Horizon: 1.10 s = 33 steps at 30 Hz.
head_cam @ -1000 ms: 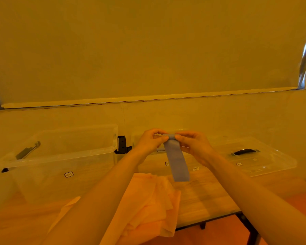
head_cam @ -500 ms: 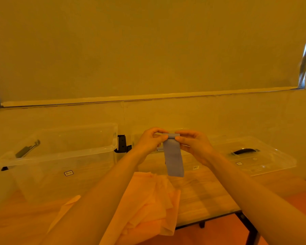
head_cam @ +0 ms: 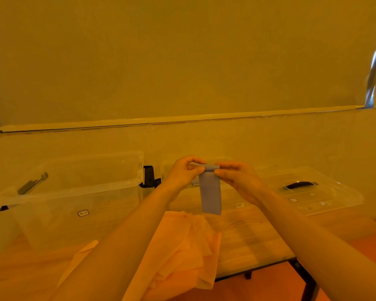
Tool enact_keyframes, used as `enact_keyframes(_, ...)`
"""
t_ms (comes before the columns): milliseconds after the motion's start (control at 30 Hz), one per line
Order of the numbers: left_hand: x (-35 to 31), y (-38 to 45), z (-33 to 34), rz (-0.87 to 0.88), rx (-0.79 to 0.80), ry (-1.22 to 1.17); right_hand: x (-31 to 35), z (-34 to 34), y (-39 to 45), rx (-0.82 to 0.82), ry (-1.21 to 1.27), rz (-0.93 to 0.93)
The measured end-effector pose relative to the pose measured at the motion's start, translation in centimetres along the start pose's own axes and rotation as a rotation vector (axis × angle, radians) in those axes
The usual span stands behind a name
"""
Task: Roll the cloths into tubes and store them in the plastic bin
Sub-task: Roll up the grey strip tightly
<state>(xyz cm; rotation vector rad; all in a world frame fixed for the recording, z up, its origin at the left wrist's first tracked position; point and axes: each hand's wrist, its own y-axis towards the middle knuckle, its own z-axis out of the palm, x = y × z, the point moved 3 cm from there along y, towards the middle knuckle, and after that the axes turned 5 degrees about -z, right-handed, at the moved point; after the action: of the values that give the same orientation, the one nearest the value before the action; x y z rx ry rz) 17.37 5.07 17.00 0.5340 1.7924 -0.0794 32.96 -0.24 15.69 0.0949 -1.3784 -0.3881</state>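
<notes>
A narrow grey-blue cloth hangs in the air above the table, its top end rolled into a small tube. My left hand and my right hand pinch that rolled top from either side. The loose tail hangs straight down. A clear plastic bin stands at the left, open on top. Under my left forearm a pile of pale orange cloths lies on the wooden table.
A clear lid with a black handle lies at the right on the table. A second clear bin stands behind the hanging cloth. A wall runs close behind the bins. The table's front edge and black legs show at the lower right.
The hanging tail of the grey-blue cloth has grown shorter as the roll at the top takes it up. Both hands have stayed in about the same place.
</notes>
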Motion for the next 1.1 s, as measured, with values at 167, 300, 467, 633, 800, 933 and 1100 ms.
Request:
enact_keyframes(167, 0.1, 0.0, 0.3, -0.067, 0.032, 0.01, 0.0, -0.7, 0.2, -0.003, -0.031, -0.002)
enact_keyframes(300, 0.3, 0.1, 0.5, -0.158, 0.061, -0.011, -0.1, -0.7, 0.1, -0.01, -0.04, 0.008)
enact_keyframes(467, -0.2, -0.1, 0.4, -0.072, 0.022, -0.058, -0.4, -0.3, -0.4, 0.011, -0.002, 0.062)
enact_keyframes(633, -0.5, -0.3, 0.4, -0.034, 0.003, -0.055, -0.6, 0.1, -0.7, 0.058, -0.088, 0.072)
enact_keyframes(800, -0.4, -0.3, 0.3, -0.014, -0.008, -0.02, 0.0, 0.3, -0.8, 0.081, -0.086, 0.046)
enact_keyframes(933, -0.5, -0.4, 0.3, 0.001, -0.013, -0.002, 0.0, 0.3, -0.6, 0.029, -0.051, 0.048)
enact_keyframes(1100, -0.1, -0.3, 0.3, -0.104, 0.035, -0.007, -0.1, 0.0, -0.5, -0.003, -0.055, 0.034)
